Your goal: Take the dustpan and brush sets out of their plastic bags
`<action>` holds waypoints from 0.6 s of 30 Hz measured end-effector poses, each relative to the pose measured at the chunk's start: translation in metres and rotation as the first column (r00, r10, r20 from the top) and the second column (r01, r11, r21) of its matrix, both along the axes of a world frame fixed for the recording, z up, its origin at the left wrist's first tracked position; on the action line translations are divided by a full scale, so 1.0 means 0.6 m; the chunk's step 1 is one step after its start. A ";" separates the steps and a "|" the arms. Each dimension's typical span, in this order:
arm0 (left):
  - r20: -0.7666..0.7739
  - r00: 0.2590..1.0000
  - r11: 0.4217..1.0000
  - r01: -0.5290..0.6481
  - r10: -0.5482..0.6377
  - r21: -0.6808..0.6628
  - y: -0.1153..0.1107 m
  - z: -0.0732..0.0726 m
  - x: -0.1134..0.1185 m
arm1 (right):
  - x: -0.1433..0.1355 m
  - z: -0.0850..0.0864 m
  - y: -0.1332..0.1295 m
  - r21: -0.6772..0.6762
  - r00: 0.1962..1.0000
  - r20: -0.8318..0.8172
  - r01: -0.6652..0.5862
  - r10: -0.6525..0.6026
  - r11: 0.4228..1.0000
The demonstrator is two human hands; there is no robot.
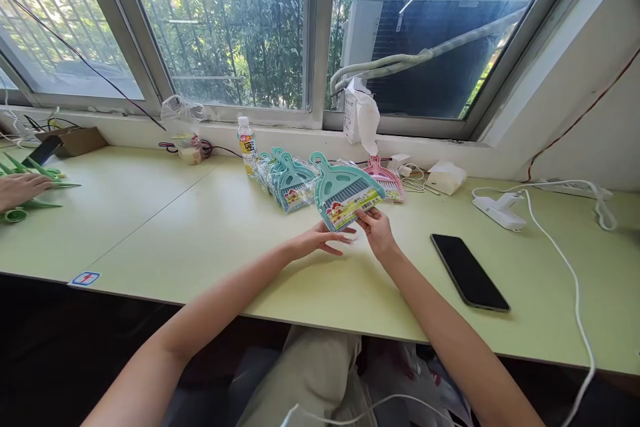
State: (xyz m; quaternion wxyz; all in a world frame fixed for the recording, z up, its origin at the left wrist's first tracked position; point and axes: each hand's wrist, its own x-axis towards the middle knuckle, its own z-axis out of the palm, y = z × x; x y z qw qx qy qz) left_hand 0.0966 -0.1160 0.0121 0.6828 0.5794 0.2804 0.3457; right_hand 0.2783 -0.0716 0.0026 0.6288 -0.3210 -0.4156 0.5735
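Note:
My right hand (pixel 377 230) pinches the lower right edge of a mint-green dustpan and brush set (pixel 345 188), which has a printed card across its front. The set is held tilted above the table. Just below its lower left edge is my left hand (pixel 320 240), fingers spread and partly hidden behind the set; whether it touches the set I cannot tell. Several more mint-green dustpan sets (pixel 293 180) in clear wrapping lie in a pile behind, to the left. Behind the held set, on the right, sits a pink dustpan set (pixel 385 180), partly covered.
A black phone (pixel 470 272) lies right of my right arm. Farther right are a white power strip (pixel 499 212) and its cable. A drink bottle (pixel 247 143) and a tissue pack (pixel 360 113) stand near the window. At far left, another person's hand (pixel 23 190) rests on green pieces.

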 end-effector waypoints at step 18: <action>-0.018 0.913 0.913 -0.407 0.407 -0.011 0.033 -0.018 -0.007 | 0.005 -0.010 0.010 -0.183 0.987 0.093 -0.111 0.129 0.977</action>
